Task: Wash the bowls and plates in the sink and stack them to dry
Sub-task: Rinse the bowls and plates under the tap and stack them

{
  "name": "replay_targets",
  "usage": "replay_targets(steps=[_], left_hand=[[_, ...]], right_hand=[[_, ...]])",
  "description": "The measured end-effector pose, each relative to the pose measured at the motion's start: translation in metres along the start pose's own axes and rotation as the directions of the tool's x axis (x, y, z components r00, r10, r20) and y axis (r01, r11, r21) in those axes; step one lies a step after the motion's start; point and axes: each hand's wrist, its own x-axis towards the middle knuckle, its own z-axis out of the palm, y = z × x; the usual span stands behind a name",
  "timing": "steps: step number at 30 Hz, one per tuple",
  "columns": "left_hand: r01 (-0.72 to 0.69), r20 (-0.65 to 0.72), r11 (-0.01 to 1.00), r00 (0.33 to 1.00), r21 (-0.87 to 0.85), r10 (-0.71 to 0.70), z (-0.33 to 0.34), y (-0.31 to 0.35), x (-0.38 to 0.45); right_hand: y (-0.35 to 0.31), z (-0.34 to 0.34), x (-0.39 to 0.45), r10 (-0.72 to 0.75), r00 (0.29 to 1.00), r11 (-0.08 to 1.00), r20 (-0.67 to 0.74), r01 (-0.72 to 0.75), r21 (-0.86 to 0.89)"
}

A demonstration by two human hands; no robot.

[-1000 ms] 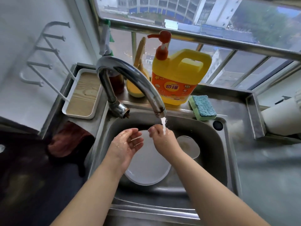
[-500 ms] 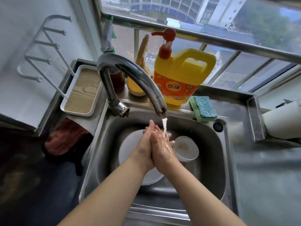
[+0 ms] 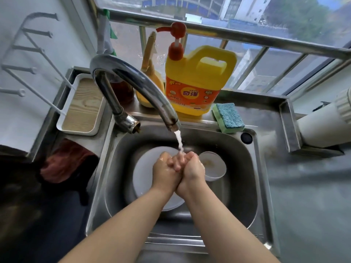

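Observation:
A white plate [image 3: 142,177] lies flat in the steel sink [image 3: 260,186], partly hidden under my hands. A small white bowl [image 3: 214,166] with food traces sits upright to the plate's right. My left hand [image 3: 165,173] and my right hand [image 3: 193,173] are wet and pressed together above the plate, fingers curled into one another, holding no dish. Water [image 3: 179,141] runs from the curved faucet [image 3: 133,78] onto my knuckles.
A yellow detergent bottle [image 3: 195,82] with a red pump and a blue-green sponge [image 3: 228,117] stand on the ledge behind the sink. At the left are a white tray [image 3: 83,105] with a wooden base, a white wall rack [image 3: 28,54] and a red cloth [image 3: 64,160].
My hands were apart under the tap, then came together palm to palm, and now the fingers are curled into each other. The plate and bowl have not moved.

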Motion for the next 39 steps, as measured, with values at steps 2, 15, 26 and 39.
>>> replay_targets(steps=[2, 15, 26, 39], left_hand=[[-0.172, 0.056, 0.953, 0.985, 0.248, 0.163, -0.005, 0.001, 0.001], [-0.343, 0.458, 0.529, 0.883, 0.777, -0.100, -0.038, -0.035, 0.012], [-0.151, 0.305, 0.738, 0.949, 0.657, -0.078, -0.048, -0.050, -0.002], [0.126, 0.244, 0.960, 0.951, 0.250, -0.189, -0.040, -0.034, 0.000]], right_hand=[[-0.004, -0.001, 0.002, 0.030, 0.999, 0.989, -0.031, -0.034, -0.146], [-0.058, -0.128, 0.070, -0.259, 0.886, 0.640, -0.384, -0.140, -0.756], [-0.070, -0.129, 0.118, -0.382, 0.849, 0.354, -0.365, -0.230, -0.906], [-0.036, -0.074, 0.028, -0.432, 0.901, 0.398, -0.031, 0.160, -0.903]])
